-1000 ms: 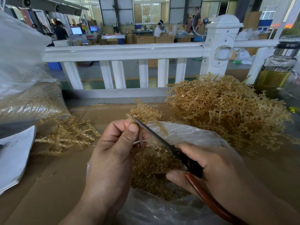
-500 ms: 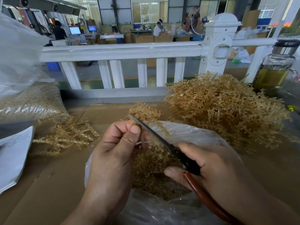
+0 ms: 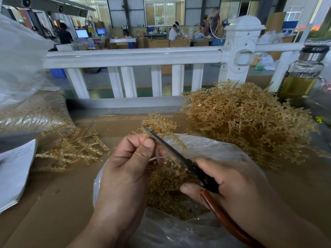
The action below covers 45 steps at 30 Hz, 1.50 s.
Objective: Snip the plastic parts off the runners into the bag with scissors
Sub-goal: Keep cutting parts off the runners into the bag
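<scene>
Fingers and thumb of the left hand (image 3: 125,169) pinch a tan runner (image 3: 176,143) by its stem and hold it upright over the open mouth of the clear bag (image 3: 220,151), so that whatever is cut should drop straight in. The right hand (image 3: 232,183) is wrapped round the brown handles of the scissors (image 3: 170,149). The blades point toward eleven o'clock and lie against the runner just past the left thumb. Whether they are parted or closed is hard to tell, since they overlap from this angle. Snipped parts (image 3: 166,192) lie heaped in the bag between the two hands.

Further out on the cardboard-covered counter (image 3: 53,203), a big heap of uncut runners (image 3: 250,126) sits at two o'clock, near the right hand. A thinner scatter of what look like stripped runners (image 3: 75,149) lies at ten o'clock. A full bag (image 3: 32,111) and papers (image 3: 14,170) sit at nine o'clock, a glass bottle (image 3: 302,77) at one o'clock and a white railing (image 3: 134,56) at twelve. Nothing seems to block the cut, though the bag's crumpled rim by the right hand might snag the handles.
</scene>
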Each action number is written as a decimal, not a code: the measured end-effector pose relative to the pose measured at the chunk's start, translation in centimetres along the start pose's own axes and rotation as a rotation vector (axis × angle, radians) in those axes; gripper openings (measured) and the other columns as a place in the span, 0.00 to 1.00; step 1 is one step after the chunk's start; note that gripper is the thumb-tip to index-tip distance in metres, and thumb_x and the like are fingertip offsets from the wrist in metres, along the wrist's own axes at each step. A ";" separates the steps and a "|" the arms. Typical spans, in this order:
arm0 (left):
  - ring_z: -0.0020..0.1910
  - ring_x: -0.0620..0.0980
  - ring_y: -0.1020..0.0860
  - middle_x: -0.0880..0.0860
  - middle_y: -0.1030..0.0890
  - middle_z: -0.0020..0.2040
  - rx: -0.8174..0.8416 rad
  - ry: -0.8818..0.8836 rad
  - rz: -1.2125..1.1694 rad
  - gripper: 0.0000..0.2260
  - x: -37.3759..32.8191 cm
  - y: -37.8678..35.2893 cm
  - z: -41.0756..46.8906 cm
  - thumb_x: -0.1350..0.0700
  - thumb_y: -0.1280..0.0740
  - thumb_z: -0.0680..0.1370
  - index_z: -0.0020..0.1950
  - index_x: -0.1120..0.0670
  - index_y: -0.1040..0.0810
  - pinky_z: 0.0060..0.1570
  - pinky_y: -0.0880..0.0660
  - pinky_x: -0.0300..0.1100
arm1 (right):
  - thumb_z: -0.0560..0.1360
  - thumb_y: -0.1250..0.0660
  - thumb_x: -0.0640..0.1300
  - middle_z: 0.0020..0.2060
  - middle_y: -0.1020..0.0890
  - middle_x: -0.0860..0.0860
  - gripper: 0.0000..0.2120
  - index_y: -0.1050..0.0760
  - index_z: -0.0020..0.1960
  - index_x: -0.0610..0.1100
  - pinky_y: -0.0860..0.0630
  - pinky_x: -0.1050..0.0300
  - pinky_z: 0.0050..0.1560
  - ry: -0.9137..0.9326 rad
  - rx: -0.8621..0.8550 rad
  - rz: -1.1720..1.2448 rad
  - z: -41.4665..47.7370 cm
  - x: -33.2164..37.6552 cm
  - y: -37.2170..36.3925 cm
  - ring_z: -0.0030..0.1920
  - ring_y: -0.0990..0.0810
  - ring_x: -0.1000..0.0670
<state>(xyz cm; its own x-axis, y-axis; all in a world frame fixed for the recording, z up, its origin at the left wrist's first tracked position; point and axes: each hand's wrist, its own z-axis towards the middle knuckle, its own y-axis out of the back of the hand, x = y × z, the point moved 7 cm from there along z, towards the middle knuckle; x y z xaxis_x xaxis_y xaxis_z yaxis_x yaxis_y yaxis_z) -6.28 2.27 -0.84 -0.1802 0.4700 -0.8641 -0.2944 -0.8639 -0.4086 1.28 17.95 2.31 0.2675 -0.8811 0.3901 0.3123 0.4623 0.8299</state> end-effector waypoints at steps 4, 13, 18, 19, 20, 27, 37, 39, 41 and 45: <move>0.42 0.54 0.24 0.60 0.21 0.41 -0.005 0.017 -0.021 0.06 0.1 0.0 0.0 0.55 0.30 0.79 0.43 0.55 0.21 0.46 0.23 0.43 | 0.71 0.46 0.73 0.27 0.30 0.59 0.26 0.24 0.45 0.53 0.32 0.66 0.36 -0.005 -0.002 -0.016 0.0 0.1 -0.1 0.33 0.27 0.61; 0.36 0.50 0.22 0.58 0.21 0.36 0.023 0.035 -0.063 0.04 -0.2 0.1 0.1 0.53 0.30 0.75 0.41 0.52 0.19 0.39 0.22 0.38 | 0.73 0.39 0.72 0.31 0.21 0.55 0.20 0.23 0.48 0.56 0.30 0.66 0.25 -0.090 -0.096 0.200 0.0 -0.7 0.3 0.28 0.22 0.58; 0.35 0.51 0.23 0.58 0.21 0.35 0.057 0.065 -0.009 0.05 0.1 -0.3 -0.2 0.52 0.30 0.75 0.42 0.52 0.19 0.39 0.23 0.40 | 0.67 0.26 0.62 0.35 0.16 0.48 0.15 0.21 0.51 0.62 0.19 0.51 0.30 -0.283 -0.080 0.876 0.1 -1.3 -1.2 0.33 0.15 0.45; 0.35 0.52 0.23 0.59 0.21 0.35 0.075 0.074 -0.015 0.06 0.2 -0.6 -0.3 0.51 0.29 0.74 0.43 0.53 0.20 0.38 0.22 0.42 | 0.67 0.25 0.58 0.36 0.16 0.48 0.14 0.20 0.51 0.60 0.19 0.51 0.30 -0.283 -0.074 0.968 0.1 -1.2 -1.4 0.34 0.15 0.44; 0.34 0.53 0.23 0.60 0.22 0.35 0.093 0.082 -0.025 0.07 0.2 -0.8 -0.4 0.51 0.29 0.74 0.44 0.55 0.20 0.37 0.22 0.45 | 0.67 0.24 0.54 0.37 0.16 0.48 0.13 0.20 0.50 0.58 0.20 0.52 0.31 -0.280 -0.073 1.039 0.1 -0.9 -1.6 0.36 0.14 0.43; 0.31 0.59 0.25 0.63 0.24 0.36 0.147 0.127 -0.124 0.08 0.3 -2.3 -0.8 0.55 0.31 0.76 0.46 0.60 0.24 0.30 0.22 0.56 | 0.66 0.25 0.41 0.39 0.16 0.47 0.16 0.20 0.52 0.54 0.19 0.53 0.36 -0.328 -0.058 1.181 0.1 -1.0 -2.8 0.40 0.15 0.42; 0.51 0.58 0.16 0.63 0.15 0.53 0.278 0.439 -0.166 0.30 2.4 -3.1 -1.6 0.45 0.15 0.58 0.53 0.60 0.15 0.48 0.18 0.44 | 0.69 0.27 0.38 0.37 0.19 0.47 0.15 0.21 0.53 0.51 0.21 0.54 0.36 -0.307 -0.315 1.357 0.1 -3.1 -1.8 0.35 0.17 0.45; 0.50 0.57 0.16 0.62 0.15 0.51 0.319 0.457 -0.106 0.29 2.6 -3.5 -2.0 0.46 0.15 0.58 0.52 0.61 0.14 0.47 0.19 0.44 | 0.68 0.24 0.42 0.38 0.19 0.48 0.16 0.21 0.54 0.53 0.21 0.51 0.38 -0.321 -0.339 1.296 0.0 -3.4 -1.7 0.36 0.17 0.45; 0.48 0.67 0.18 0.67 0.16 0.48 0.291 0.403 -0.075 0.24 2.4 -3.8 -2.0 0.52 0.16 0.61 0.51 0.63 0.15 0.51 0.21 0.53 | 0.65 0.21 0.47 0.38 0.19 0.50 0.18 0.20 0.53 0.55 0.21 0.50 0.39 -0.347 -0.352 1.206 0.0 -3.4 -1.7 0.36 0.17 0.47; 0.35 0.60 0.17 0.66 0.16 0.38 0.140 0.329 -0.055 0.08 1.8 -3.1 -1.6 0.57 0.23 0.62 0.38 0.57 0.16 0.33 0.21 0.44 | 0.63 0.24 0.41 0.36 0.19 0.50 0.17 0.19 0.50 0.53 0.21 0.59 0.34 -0.356 -0.315 1.253 0.0 -2.9 -1.8 0.34 0.17 0.49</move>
<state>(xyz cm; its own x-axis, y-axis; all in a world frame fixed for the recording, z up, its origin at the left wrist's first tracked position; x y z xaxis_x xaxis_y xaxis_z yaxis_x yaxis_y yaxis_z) -4.16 5.54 -1.60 0.1450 0.4123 -0.8994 -0.4250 -0.7949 -0.4329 -0.02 19.64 -0.34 0.2912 0.1955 0.9365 0.2408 0.9324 -0.2695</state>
